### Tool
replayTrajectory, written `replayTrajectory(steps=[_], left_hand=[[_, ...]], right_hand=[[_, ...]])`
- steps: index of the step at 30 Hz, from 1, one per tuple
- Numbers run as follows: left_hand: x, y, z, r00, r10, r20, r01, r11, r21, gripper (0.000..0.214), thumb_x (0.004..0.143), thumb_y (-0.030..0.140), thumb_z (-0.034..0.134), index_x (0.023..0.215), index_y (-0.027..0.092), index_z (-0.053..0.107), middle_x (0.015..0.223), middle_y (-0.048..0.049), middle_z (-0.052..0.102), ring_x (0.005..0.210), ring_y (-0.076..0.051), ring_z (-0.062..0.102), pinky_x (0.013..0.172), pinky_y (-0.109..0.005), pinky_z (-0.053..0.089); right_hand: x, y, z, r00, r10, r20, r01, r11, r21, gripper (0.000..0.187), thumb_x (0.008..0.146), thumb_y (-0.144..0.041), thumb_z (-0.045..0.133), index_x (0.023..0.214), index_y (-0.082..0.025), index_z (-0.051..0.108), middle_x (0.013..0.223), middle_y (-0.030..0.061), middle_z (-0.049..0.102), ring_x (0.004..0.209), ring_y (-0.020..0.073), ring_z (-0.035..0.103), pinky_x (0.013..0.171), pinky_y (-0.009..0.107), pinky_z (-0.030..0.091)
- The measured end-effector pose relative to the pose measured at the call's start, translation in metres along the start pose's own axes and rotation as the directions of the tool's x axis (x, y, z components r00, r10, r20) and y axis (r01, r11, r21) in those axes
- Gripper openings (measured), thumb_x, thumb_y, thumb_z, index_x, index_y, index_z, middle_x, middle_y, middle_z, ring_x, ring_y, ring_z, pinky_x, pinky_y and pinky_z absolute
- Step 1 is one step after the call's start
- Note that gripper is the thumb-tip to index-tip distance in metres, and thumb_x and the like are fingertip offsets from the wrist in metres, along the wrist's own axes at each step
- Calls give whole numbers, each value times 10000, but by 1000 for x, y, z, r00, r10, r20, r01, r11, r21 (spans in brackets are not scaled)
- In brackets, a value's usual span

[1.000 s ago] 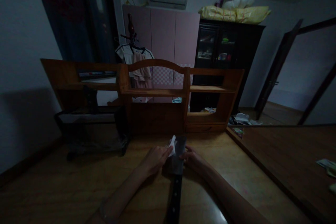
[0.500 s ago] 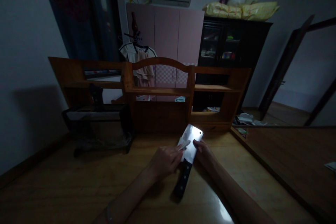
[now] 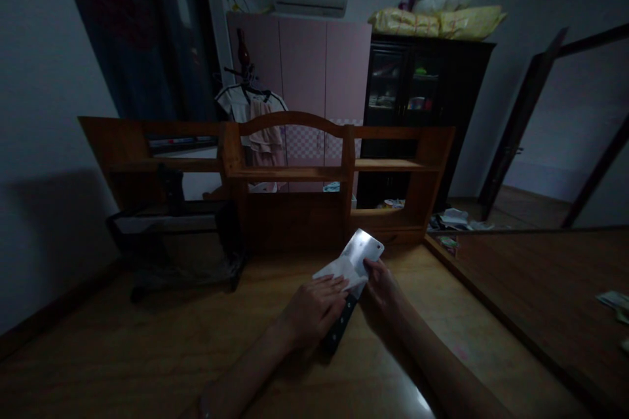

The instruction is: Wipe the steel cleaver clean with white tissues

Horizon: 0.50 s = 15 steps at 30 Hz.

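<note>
A cleaver (image 3: 362, 247) with a shiny rectangular blade and a black riveted handle is held over the wooden desk, its handle pointing back toward me. My right hand (image 3: 386, 287) grips the blade at its right edge, thumb on the upper face. A white tissue (image 3: 337, 268) lies across the lower part of the blade. Pressing that tissue down is my left hand (image 3: 317, 309), its fingers laid close together over it. The left hand also hides part of the handle.
Behind the cleaver stands a wooden desktop shelf (image 3: 289, 173) with open compartments. On the left, a dark-framed, box-like object (image 3: 177, 249) rests on the desk (image 3: 260, 334). Beyond are pink wardrobe doors (image 3: 302, 65) and a dark cabinet (image 3: 432, 91). Papers (image 3: 614, 300) lie at far right.
My left hand has gone from pinching the folded tissue to lying flatter, with the tissue spread over the blade near the handle. The right hand keeps its hold. The view has shifted slightly.
</note>
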State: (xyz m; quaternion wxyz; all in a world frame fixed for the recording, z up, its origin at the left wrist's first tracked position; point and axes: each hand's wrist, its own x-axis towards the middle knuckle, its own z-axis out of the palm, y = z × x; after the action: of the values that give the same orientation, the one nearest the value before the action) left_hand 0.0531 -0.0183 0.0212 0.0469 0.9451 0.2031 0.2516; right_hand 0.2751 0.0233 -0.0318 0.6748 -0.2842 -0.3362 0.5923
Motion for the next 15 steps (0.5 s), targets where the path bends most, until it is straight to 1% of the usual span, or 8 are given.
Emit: replayTrajectory(steps=[3,7,11,15], left_hand=[[-1,-1,0,999,-11,32,14,997,-73,387,988,245,325,1268,185,585,1365,-51,543,1301,-151,461,1128,-345,335],[-1,-2,0,999,-14,41,20,990,-140,391,992,255,315,1268,205,587,1348,-42,559,1295,-148,468,1130,-349,331],[0,-4,4,999,-19,38,25,986,-165,387,991,266,328,1291,218,567,1337,-40,569,1282,-154,485,1120,-368,347],[0,-6,8,999,-40,22,43,985,-164,380,993,273,338,1289,221,571,1334,-39,574,1271,-156,498,1116,-364,352]], right_hand=[[-1,1,3,996,56,-71,-53,998,43,273,676,-206,715,927,-214,610,778,6,709,670,182,655,651,299,523],[-3,4,7,988,106,-111,-100,993,60,255,669,-184,718,894,-210,601,750,3,706,637,182,647,619,295,518],[-4,4,10,984,152,-97,-144,986,83,261,673,-176,705,907,-203,594,758,18,713,636,193,646,622,307,517],[-5,4,11,986,147,-77,-140,986,89,236,690,-161,686,906,-204,602,763,9,713,641,181,645,631,293,510]])
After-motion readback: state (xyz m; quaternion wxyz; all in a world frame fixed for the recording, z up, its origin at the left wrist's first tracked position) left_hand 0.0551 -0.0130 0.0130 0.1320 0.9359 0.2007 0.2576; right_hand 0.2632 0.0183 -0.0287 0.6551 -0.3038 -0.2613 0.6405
